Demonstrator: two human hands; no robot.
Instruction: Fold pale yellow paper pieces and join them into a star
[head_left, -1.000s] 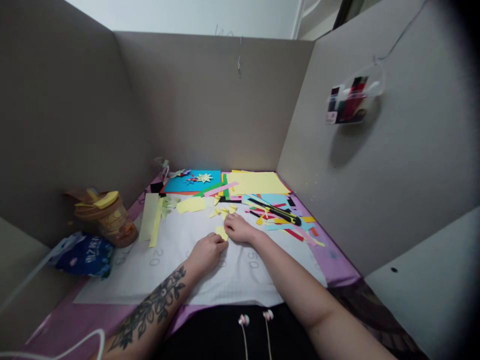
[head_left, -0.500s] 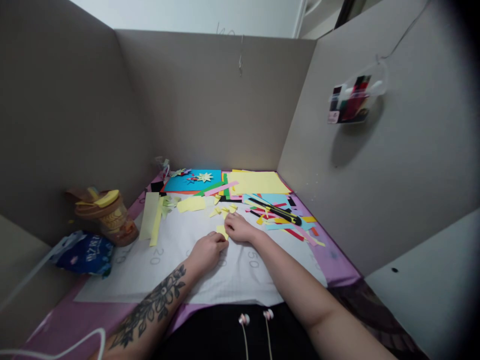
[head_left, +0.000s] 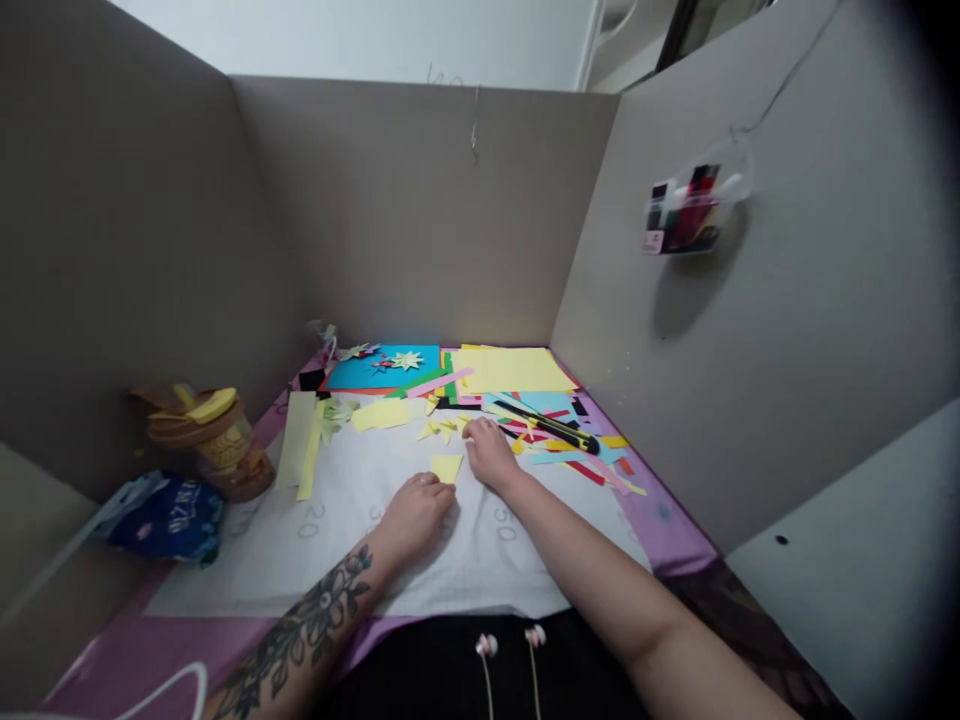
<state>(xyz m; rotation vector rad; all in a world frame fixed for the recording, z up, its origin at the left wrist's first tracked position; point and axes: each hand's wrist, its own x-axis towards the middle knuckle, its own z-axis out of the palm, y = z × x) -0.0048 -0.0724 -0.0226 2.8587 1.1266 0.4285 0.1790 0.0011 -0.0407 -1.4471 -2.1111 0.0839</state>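
Observation:
My left hand (head_left: 421, 515) rests on the white cloth with its fingers curled. Its fingertips pinch the lower edge of a small yellow paper piece (head_left: 446, 466) that lies flat. Farther up and to the right, my right hand (head_left: 489, 452) is closed, its fingertips at a folded yellow paper piece (head_left: 463, 424). They partly hide that piece. Two similar pointed yellow folds (head_left: 448, 431) lie just left of those fingertips. Another yellow fold (head_left: 432, 404) sits behind them, beside a yellow paper strip (head_left: 388, 413).
At right, a utility knife (head_left: 547, 424) lies over scattered coloured strips. Behind are yellow sheets (head_left: 514, 370) and blue paper (head_left: 352, 374) bearing a paper star (head_left: 407, 360). A brown cup (head_left: 232, 455) and blue packet (head_left: 169, 515) stand left. Grey panels (head_left: 427, 200) enclose the table.
My right hand has moved away from the small yellow paper, up and right to the folded pieces. My left hand has shifted slightly down and left. The camera view has tilted slightly.

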